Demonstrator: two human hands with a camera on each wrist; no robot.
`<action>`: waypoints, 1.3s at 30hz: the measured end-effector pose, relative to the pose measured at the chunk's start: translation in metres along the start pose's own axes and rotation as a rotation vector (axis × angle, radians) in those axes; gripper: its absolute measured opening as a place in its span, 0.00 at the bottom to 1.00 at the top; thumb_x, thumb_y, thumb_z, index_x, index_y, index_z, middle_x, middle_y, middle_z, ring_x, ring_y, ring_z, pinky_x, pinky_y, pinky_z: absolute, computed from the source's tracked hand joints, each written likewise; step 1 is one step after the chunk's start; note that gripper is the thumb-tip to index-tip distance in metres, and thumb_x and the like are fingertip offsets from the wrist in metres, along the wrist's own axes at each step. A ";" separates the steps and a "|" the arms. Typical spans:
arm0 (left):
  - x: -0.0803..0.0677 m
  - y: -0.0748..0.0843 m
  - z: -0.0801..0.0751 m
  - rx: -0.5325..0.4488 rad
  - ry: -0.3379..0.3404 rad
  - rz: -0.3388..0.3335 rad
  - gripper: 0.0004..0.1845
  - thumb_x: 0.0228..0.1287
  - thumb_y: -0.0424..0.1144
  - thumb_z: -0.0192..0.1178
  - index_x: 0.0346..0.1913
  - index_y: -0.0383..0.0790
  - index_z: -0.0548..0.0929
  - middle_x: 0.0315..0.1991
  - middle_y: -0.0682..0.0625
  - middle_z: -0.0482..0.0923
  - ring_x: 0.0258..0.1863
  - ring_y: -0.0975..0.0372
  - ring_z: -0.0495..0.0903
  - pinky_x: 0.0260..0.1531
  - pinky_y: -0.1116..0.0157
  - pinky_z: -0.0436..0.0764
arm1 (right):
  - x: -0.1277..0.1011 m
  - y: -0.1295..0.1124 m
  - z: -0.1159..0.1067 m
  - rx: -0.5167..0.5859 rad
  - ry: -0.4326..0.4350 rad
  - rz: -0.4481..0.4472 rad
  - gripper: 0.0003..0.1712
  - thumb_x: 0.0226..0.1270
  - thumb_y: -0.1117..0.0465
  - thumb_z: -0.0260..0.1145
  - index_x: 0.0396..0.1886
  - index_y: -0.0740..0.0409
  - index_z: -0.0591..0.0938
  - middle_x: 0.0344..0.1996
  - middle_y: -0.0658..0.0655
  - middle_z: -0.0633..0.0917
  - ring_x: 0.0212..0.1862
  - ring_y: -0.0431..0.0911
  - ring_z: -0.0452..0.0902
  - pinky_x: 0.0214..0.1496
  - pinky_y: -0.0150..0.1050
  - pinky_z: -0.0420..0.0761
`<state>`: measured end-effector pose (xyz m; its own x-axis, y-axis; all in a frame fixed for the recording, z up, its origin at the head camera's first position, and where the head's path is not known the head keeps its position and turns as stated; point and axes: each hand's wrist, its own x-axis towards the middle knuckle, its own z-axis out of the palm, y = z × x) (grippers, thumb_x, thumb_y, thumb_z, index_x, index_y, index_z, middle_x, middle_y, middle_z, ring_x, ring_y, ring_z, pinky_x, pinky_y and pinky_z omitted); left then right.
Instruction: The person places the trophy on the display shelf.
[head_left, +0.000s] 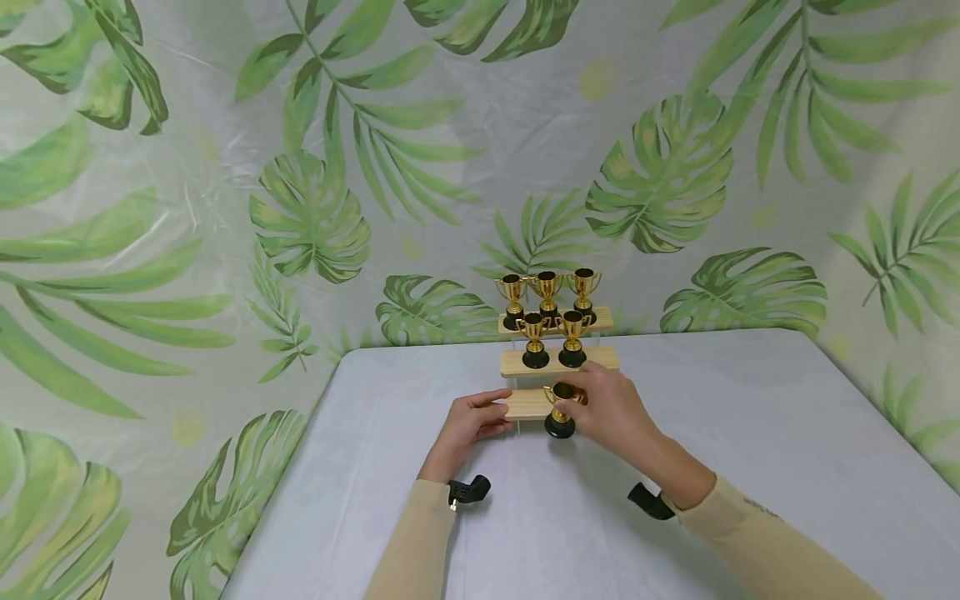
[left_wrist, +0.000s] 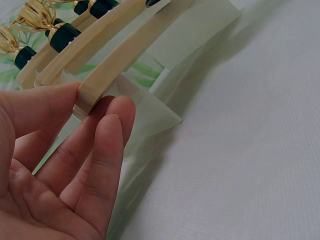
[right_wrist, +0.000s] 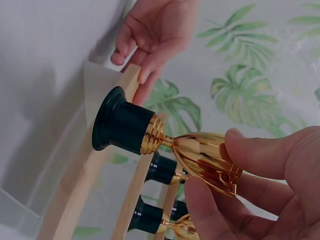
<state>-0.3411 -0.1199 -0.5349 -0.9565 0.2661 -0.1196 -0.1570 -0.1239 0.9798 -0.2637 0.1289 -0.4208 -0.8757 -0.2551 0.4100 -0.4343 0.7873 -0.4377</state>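
A three-step wooden display stand point(head_left: 527, 404) with clear side panels stands at the table's far middle. Three gold trophies point(head_left: 547, 292) with black bases fill its top step, and two more point(head_left: 535, 340) stand on the middle step. My right hand point(head_left: 600, 408) pinches the cup of another gold trophy point(head_left: 560, 412) between thumb and fingers point(right_wrist: 260, 150). Its black base point(right_wrist: 117, 125) is at the front edge of the lowest step point(right_wrist: 75, 190); whether it rests there is unclear. My left hand point(head_left: 468, 425) pinches that step's left end point(left_wrist: 115, 70), thumb above, fingers point(left_wrist: 95, 150) below.
The table point(head_left: 750, 433) has a pale grey cloth, with bare surface on both sides of the stand and in front of it. A leaf-print backdrop point(head_left: 315, 208) closes off the back and sides. The clear side panel point(left_wrist: 150, 112) reaches down to the cloth.
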 end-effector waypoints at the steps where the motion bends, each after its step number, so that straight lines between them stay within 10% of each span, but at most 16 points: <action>1: 0.000 0.000 0.000 -0.002 -0.001 0.001 0.19 0.63 0.36 0.71 0.58 0.43 0.86 0.50 0.39 0.84 0.39 0.54 0.88 0.45 0.59 0.86 | 0.001 0.000 0.000 -0.003 -0.002 0.003 0.18 0.57 0.59 0.80 0.48 0.55 0.89 0.28 0.48 0.77 0.27 0.42 0.69 0.26 0.38 0.70; 39: -0.001 0.000 -0.002 0.013 -0.014 0.007 0.18 0.63 0.38 0.71 0.57 0.46 0.87 0.49 0.40 0.85 0.40 0.52 0.88 0.45 0.58 0.86 | 0.035 0.013 0.001 -0.067 -0.063 0.007 0.24 0.60 0.60 0.77 0.57 0.59 0.86 0.38 0.57 0.83 0.24 0.43 0.71 0.22 0.38 0.71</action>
<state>-0.3409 -0.1219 -0.5354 -0.9540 0.2786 -0.1106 -0.1470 -0.1132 0.9826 -0.3005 0.1299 -0.4128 -0.8911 -0.2829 0.3549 -0.4149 0.8246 -0.3845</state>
